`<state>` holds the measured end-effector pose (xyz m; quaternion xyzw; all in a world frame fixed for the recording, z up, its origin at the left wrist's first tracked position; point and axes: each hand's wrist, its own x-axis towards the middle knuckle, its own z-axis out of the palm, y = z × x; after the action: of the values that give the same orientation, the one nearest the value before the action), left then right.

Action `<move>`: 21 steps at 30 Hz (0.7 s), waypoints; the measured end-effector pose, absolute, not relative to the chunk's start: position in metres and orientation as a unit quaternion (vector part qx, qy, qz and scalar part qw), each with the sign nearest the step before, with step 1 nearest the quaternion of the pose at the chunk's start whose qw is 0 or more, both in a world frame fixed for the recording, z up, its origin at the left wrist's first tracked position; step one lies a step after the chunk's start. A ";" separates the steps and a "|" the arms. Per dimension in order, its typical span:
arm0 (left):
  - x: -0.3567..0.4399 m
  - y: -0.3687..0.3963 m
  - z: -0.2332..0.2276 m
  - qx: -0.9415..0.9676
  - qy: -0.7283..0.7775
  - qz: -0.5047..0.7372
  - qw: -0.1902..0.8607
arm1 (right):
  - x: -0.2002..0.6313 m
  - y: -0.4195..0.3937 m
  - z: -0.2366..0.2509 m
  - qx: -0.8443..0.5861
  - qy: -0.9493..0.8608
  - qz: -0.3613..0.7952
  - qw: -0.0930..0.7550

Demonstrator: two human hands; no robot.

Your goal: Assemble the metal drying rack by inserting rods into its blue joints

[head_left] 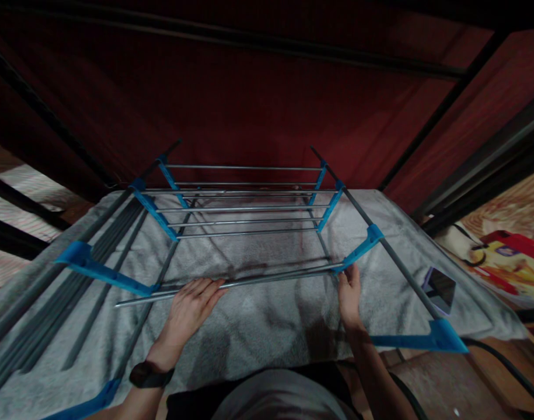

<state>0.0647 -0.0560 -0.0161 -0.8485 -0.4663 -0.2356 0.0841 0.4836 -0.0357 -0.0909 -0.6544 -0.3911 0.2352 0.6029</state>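
Steel rod (231, 284) under both hands, bracket-side.

The rods (231, 284) under the left grip (188, 312) are dull silver-grey, and the rack (244, 204) beyond both grips has the same grey bars with bright blue plastic joints (358, 251). Below the grips lies a pale grey towel (267, 326) with a fuzzy, mottled look. A black band (149, 375) circles the wrist behind the left grip. Just right of the right grip (349, 291) sits a phone (439, 289) with a glossy black face and lilac edge. Beyond the rack hangs a deep red cloth (258, 99). Far right of the right grip, a cream floor covering (507, 256) carries red and yellow print.
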 end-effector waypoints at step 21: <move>0.069 -0.051 -0.009 -0.844 -0.477 -0.223 0.098 | 0.481 -0.041 -0.086 -0.672 -0.413 0.237 0.567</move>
<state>0.0694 -0.0509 -0.0086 -0.8443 -0.4771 -0.2234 0.0981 0.4806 -0.0410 -0.0864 -0.6718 -0.4132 0.2366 0.5674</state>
